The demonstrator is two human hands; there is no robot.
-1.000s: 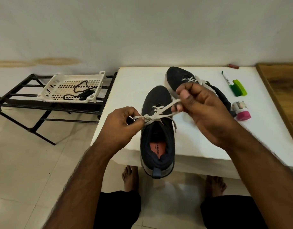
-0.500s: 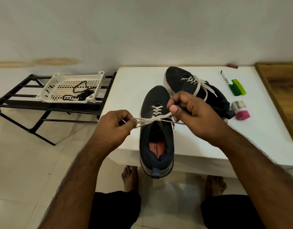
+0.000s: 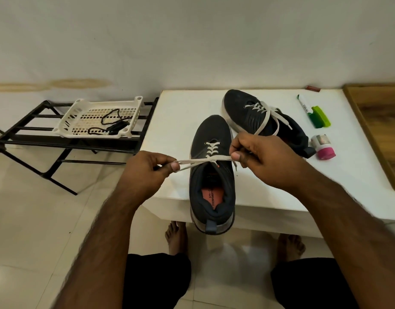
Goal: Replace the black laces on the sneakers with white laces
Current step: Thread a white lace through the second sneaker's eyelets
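Note:
A dark sneaker stands at the front edge of the white table, heel overhanging toward me, threaded with a white lace. My left hand pinches the lace's left strands beside the shoe. On the shoe's right, my right hand pinches the other end, and the lace runs taut across the tongue between them. A second dark sneaker with a tied white lace lies behind. The black laces lie in a white basket on the left.
The basket sits on a black metal rack left of the table. A marker, a green object and a small pink-capped container lie on the table's right. A wooden board runs along the right edge. Bare feet show under the table.
My right hand has come down from above the shoe to its right side. My left hand has drawn outward to the left, and the lace now stretches flat and taut.

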